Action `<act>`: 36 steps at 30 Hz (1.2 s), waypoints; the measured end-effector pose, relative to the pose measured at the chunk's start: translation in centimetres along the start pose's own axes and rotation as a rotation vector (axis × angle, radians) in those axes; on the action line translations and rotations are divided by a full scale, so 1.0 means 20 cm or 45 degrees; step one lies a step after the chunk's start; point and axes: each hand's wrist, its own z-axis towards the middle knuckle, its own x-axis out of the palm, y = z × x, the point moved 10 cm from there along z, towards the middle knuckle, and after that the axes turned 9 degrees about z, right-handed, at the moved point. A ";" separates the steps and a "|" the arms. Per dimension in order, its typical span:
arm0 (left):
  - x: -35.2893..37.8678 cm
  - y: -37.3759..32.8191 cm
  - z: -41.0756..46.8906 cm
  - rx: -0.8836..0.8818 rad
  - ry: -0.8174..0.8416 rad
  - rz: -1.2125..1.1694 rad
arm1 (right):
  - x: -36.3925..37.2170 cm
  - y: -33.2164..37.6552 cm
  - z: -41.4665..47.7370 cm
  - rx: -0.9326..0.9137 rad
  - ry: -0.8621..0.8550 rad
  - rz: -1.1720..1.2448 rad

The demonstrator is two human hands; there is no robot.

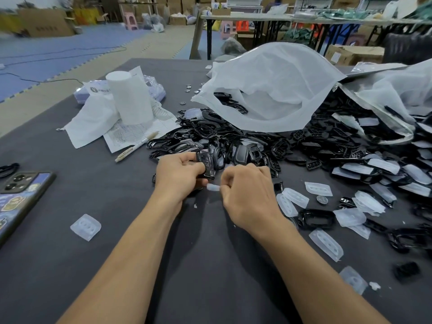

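Observation:
My left hand [180, 175] grips a black plastic key-fob shell [207, 166] at the near edge of a big heap of black shells [245, 141]. Just to its right, my right hand [247, 192] pinches a small translucent white rubber pad [213, 188] between its curled fingers, close to the shell. Both hands hover low over the dark grey table [117, 265]. More translucent pads [292, 201] lie loose to the right of my right hand, and one pad [85, 226] lies alone at the left.
A large white plastic bag [275, 90] spills black shells across the table's right half. At the left stand a white foam roll [129, 99], papers and a pen [136, 147]. A phone [18, 199] lies at the left edge. A coin [322, 199] sits among the pads.

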 end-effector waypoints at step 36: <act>-0.02 -0.19 -0.16 0.359 -0.258 0.127 | -0.10 -0.17 0.02 0.229 0.039 0.686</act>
